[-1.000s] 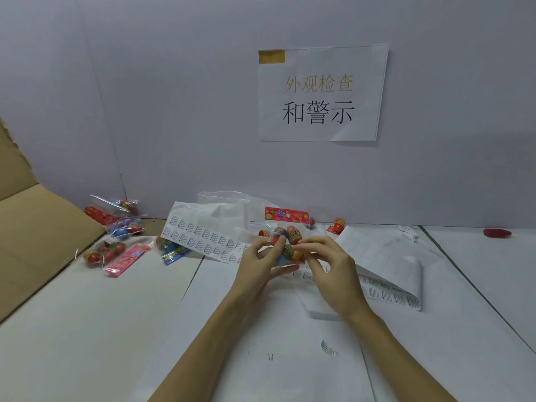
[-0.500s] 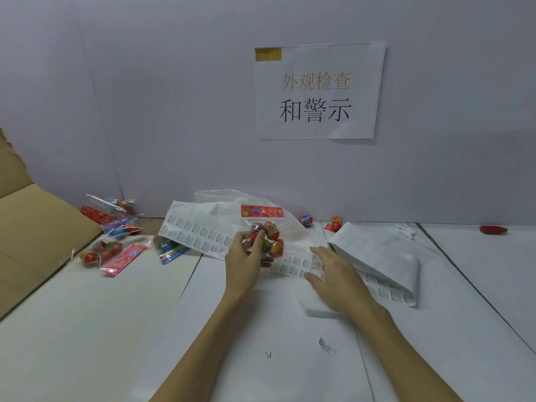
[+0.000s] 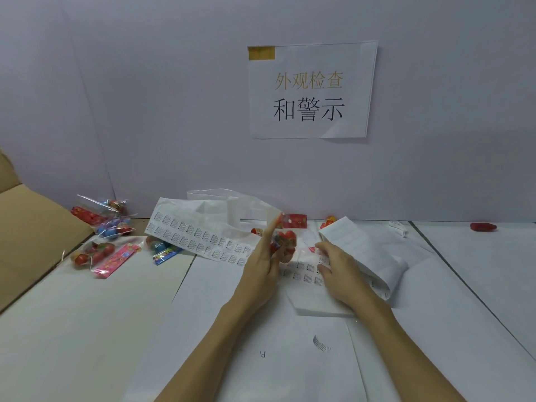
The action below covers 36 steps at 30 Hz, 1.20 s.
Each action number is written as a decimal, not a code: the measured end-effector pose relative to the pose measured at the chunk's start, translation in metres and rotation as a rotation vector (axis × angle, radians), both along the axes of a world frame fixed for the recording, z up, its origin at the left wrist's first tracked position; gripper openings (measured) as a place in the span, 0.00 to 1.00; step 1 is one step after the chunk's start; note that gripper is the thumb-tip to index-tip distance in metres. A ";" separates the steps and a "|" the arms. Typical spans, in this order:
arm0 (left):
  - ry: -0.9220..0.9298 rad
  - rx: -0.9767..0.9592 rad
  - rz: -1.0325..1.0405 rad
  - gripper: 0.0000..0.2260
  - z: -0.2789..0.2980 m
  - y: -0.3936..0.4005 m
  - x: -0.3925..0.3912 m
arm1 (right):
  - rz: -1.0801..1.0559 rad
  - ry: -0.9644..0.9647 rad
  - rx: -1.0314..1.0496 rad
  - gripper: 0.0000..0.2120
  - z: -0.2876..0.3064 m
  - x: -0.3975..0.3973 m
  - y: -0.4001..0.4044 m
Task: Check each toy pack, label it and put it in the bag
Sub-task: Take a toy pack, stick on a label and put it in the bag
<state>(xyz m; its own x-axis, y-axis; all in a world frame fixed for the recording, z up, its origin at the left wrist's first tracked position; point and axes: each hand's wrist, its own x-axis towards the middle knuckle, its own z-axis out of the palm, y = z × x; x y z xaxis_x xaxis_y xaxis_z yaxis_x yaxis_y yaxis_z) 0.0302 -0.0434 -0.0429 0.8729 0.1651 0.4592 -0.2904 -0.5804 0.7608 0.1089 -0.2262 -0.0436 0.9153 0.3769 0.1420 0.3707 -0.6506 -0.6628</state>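
**Materials and surfaces on the bench**

The bench (image 3: 87, 329) is covered with white matt paper sheets, smooth, with thin seams between them. The label sheets (image 3: 200, 236) are thin white paper with small printed stickers, a little curled. The toy pack (image 3: 285, 242) held by the left hand (image 3: 261, 274) is clear glossy plastic film with a red printed card header; the small toys inside look like shiny plastic. The loose toy packs (image 3: 101, 245) at the left have the same crinkled clear film. The bag (image 3: 232, 201) is thin translucent plastic. The box flap (image 3: 32, 227) is brown matt cardboard. The wall sign (image 3: 311, 91) is plain white paper.
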 end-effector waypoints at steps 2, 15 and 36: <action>-0.006 -0.009 0.043 0.31 -0.001 0.003 0.003 | -0.055 -0.037 -0.052 0.23 0.001 0.004 -0.005; -0.028 0.024 0.136 0.33 -0.005 0.000 0.002 | -0.045 -0.073 -0.104 0.11 0.003 0.009 -0.010; 0.002 0.512 0.216 0.06 -0.014 -0.002 0.008 | 0.106 -0.102 0.209 0.06 -0.005 -0.006 0.014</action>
